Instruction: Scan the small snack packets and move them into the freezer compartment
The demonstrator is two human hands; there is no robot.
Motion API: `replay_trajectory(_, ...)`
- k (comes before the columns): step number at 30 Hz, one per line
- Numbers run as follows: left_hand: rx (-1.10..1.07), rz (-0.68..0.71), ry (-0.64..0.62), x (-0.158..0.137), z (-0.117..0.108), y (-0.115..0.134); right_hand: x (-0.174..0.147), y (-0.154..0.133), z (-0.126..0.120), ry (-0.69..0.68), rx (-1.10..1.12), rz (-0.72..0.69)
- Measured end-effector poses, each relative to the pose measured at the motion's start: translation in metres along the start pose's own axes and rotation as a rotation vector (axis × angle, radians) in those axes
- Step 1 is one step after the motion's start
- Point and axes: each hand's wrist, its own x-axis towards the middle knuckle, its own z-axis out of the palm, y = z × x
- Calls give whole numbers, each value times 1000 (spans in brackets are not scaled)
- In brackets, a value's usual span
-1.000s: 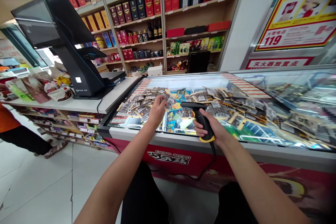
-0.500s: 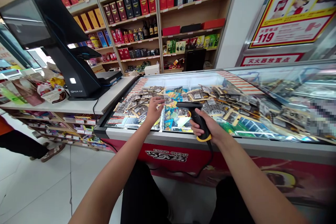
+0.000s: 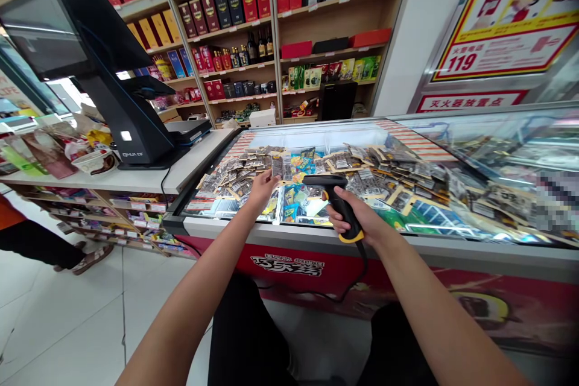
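Note:
My right hand (image 3: 355,211) is wrapped round the grip of a black and yellow barcode scanner (image 3: 346,210), its head pointing left. From the grip's lower end a black cable hangs down in front of the freezer. My left hand (image 3: 263,188) is closed in a pinch on a small clear and dark packet (image 3: 280,164), which stands up above the fingers with its printed label showing. Both hands are over the chest freezer (image 3: 316,230). Heaped around them are brown and clear packets (image 3: 239,175), with blue and yellow packets (image 3: 302,161) between the heaps.
A checkout terminal (image 3: 113,84) stands on the white counter (image 3: 181,163) at left. Boxes and bottles fill the shelves (image 3: 230,30) behind. A person's leg and sandal (image 3: 90,259) show at far left. A red and yellow sign (image 3: 506,24) hangs at right.
My left hand has gone from loosely spread fingers to a pinch and now has a packet raised in it. The scanner in my right hand has hardly moved.

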Motion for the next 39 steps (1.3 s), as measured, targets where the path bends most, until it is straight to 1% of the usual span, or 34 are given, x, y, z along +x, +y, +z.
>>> replay_trajectory(2,-44,-37,-9,-1,2,1,0,0,0,1,0,-6)
replay_trajectory(5,-103,-77,41,-4,3,7,-1,0,1,-3,-2,-24)
replay_trajectory(6,-121,-88,38,-6,3,9,-1,0,1,-5,1,-32)
replay_trajectory(10,-139,-118,-80,-11,3,20,-2,0,1,-3,17,-44)
replay_trajectory(12,-132,-119,-95,-13,3,23,-2,1,1,-1,17,-43)
replay_trajectory(16,-94,-136,-64,-15,5,25,-2,1,1,3,3,-45)
replay_trajectory(23,32,-180,-84,-18,8,26,-1,1,1,29,-10,-50)
replay_trajectory(26,69,-169,-66,-17,8,26,-2,0,2,33,-8,-55)
replay_trajectory(32,133,-141,-97,-18,6,27,-1,1,2,16,-12,-65)
replay_trajectory(35,162,-91,-147,-18,6,26,-1,0,-1,-10,38,-89)
replay_trajectory(37,180,-70,-176,-17,6,25,-2,-2,-4,-29,129,-144)
replay_trajectory(39,192,-85,-169,-14,9,28,-5,-4,-10,-33,259,-221)
